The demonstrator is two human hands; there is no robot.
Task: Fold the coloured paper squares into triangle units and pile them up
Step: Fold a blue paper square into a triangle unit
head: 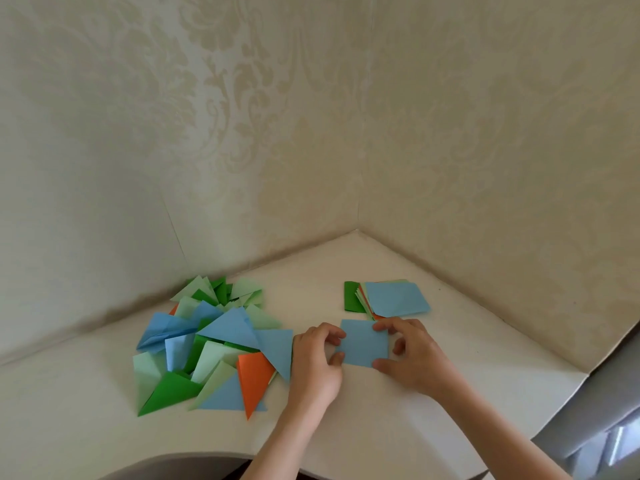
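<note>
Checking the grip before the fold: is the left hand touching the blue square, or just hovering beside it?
Touching. The head view shows the left hand pinching the blue square at its left edge, thumb and fingertip overlapping the paper.

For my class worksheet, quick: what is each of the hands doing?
Left hand: pinching the blue paper square.
Right hand: pinching the same square's right edge.
</note>
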